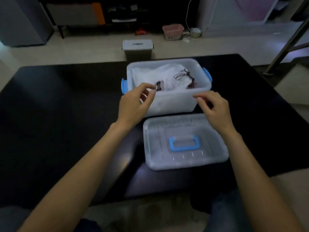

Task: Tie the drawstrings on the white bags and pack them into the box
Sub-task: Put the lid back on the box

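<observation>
A black desk (58, 101) fills most of the view, and the translucent box (173, 99) with blue side latches stands on it toward its far edge. Just in front of the box, on the near side, its lid (153, 148) lies flat on the desk with a blue handle (184, 143) at its middle. Inside the box lie the white bags (150, 74), bunched together, with dark drawstrings (181, 75) looped and knotted on top toward the box's right end. The left hand (133, 104) hovers at the box's near left corner, fingers loosely curled with thumb and forefinger drawn close, holding nothing. The right hand (215, 108) hovers at the box's near right corner, fingers also loosely bent and empty. Beyond the box, on the floor, stands a small grey bin (138, 49) with a closed lid, and farther off a pink basket (173, 31)
</observation>
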The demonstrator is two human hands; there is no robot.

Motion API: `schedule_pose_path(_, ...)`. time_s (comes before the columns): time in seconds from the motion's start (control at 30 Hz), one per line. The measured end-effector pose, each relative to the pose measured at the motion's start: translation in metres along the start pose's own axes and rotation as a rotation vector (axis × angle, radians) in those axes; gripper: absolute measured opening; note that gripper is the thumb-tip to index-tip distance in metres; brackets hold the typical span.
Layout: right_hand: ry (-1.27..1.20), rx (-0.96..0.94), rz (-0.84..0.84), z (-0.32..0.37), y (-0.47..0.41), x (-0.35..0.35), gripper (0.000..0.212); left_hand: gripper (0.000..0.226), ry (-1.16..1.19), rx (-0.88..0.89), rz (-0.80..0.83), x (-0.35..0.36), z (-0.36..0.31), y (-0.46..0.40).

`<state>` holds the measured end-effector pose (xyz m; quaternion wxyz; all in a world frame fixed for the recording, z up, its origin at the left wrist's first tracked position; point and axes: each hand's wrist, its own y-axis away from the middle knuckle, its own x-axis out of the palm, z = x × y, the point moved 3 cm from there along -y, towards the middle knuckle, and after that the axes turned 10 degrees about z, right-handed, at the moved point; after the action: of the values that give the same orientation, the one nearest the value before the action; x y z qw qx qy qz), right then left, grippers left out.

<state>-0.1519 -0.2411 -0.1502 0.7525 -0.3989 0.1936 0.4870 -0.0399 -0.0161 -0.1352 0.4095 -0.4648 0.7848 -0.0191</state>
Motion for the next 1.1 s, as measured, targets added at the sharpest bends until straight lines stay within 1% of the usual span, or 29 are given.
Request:
schedule_pose_path(0.07, 0.015, 0.156, 0.061, -0.020, 0.038, 0.015, 0.025, 0.022, -0.022, -0.130, 0.065, 0.017, 0.013, 0.035)
schedule_pose_path(0.1, 0.053, 0.242, 0.109, -0.029, 0.053, 0.021, 0.031, 0.025, -0.075, -0.209, 0.125, 0.026, 0.023, 0.048)
schedule_pose_path(0.13, 0.110, 0.337, 0.162, -0.039, 0.065, 0.027, 0.039, 0.033, -0.155, -0.286, 0.191, 0.034, 0.033, 0.058)
schedule_pose_path(0.2, 0.253, 0.565, 0.283, -0.051, 0.086, 0.035, 0.048, 0.061, -0.323, -0.428, 0.308, 0.046, 0.050, 0.076)
schedule_pose_path(0.23, 0.294, 0.664, 0.328, -0.054, 0.095, 0.036, 0.052, 0.072, -0.381, -0.497, 0.341, 0.048, 0.053, 0.083)
schedule_pose_path(0.27, 0.312, 0.738, 0.370, -0.055, 0.099, 0.039, 0.055, 0.077, -0.426, -0.556, 0.372, 0.050, 0.056, 0.087)
schedule_pose_path(0.33, 0.326, 0.781, 0.421, -0.053, 0.107, 0.040, 0.057, 0.073, -0.443, -0.608, 0.437, 0.055, 0.055, 0.095)
schedule_pose_path(0.4, 0.298, 0.767, 0.407, -0.051, 0.110, 0.039, 0.055, 0.065, -0.345, -0.627, 0.474, 0.060, 0.053, 0.104)
schedule_pose_path(0.43, 0.259, 0.767, 0.365, -0.050, 0.112, 0.037, 0.054, 0.063, -0.263, -0.644, 0.462, 0.061, 0.053, 0.109)
schedule_pose_path(0.53, 0.129, 0.741, 0.179, -0.042, 0.121, 0.028, 0.053, 0.061, 0.005, -0.660, 0.364, 0.054, 0.051, 0.123)
schedule_pose_path(0.63, 0.058, 0.660, 0.013, -0.031, 0.132, 0.013, 0.049, 0.064, 0.284, -0.596, 0.253, 0.041, 0.040, 0.136)
schedule_pose_path(0.7, 0.016, 0.597, -0.101, -0.021, 0.140, 0.004, 0.045, 0.064, 0.360, -0.535, 0.167, 0.029, 0.031, 0.144)
schedule_pose_path(0.8, -0.049, 0.482, -0.214, -0.007, 0.139, -0.007, 0.042, 0.064, 0.345, -0.413, 0.081, 0.008, 0.015, 0.143)
schedule_pose_path(0.87, -0.093, 0.393, -0.217, 0.001, 0.127, -0.012, 0.045, 0.064, 0.296, -0.356, 0.027, -0.006, 0.011, 0.129)
schedule_pose_path(0.97, -0.173, 0.273, -0.116, 0.014, 0.090, -0.020, 0.052, 0.065, 0.214, -0.305, -0.040, -0.027, 0.012, 0.096)
schedule_pose_path(1.03, -0.178, 0.216, -0.042, 0.022, 0.058, -0.024, 0.054, 0.065, 0.167, -0.311, -0.056, -0.037, 0.018, 0.071)
schedule_pose_path(1.1, -0.146, 0.194, 0.011, 0.024, 0.022, -0.027, 0.052, 0.061, 0.161, -0.349, -0.067, -0.045, 0.024, 0.047)
